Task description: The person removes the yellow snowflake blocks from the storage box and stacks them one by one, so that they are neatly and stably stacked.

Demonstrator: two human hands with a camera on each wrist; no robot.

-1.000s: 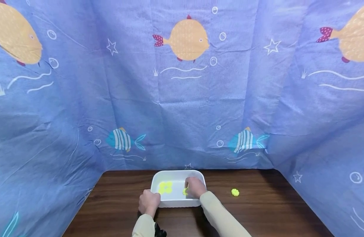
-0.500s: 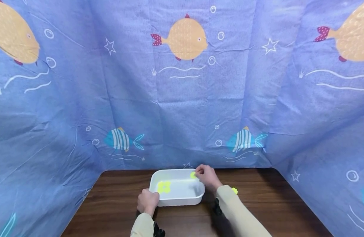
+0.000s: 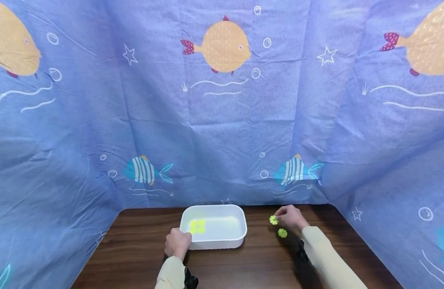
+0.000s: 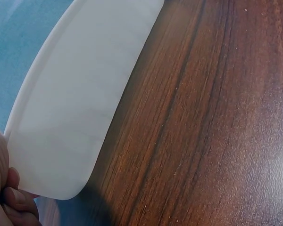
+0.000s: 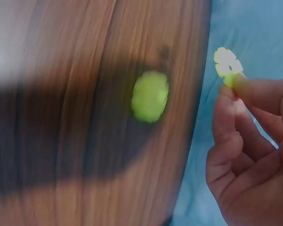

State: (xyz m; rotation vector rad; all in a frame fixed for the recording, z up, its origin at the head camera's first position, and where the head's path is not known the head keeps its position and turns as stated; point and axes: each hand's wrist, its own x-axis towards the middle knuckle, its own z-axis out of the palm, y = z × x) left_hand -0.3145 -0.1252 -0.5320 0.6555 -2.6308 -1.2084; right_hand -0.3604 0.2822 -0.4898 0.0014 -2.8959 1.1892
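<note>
A white rectangular tub (image 3: 222, 244) stands on the table, and my left hand (image 3: 178, 243) grips its near left corner. In the left wrist view the fingers curl over the tub's rim. Several yellow flower-shaped pieces (image 3: 197, 226) lie inside, at the tub's left end. To the right of the tub, my right hand (image 3: 291, 217) pinches one yellow flower-shaped piece (image 5: 228, 65) between thumb and fingertips, held above the table. Below that hand, another yellow-green flower-shaped piece (image 3: 282, 233) rests on the wood, blurred in the right wrist view.
The dark wood-grain table (image 3: 236, 269) carries everything. A blue fish-print cloth (image 3: 218, 132) hangs behind it and along both sides. Black wrist straps (image 3: 190, 278) show at the sleeves.
My right hand has lifted a yellow flower-shaped piece out of the tub and carried it right, over the table beside the other piece. The left hand keeps its grip on the tub.
</note>
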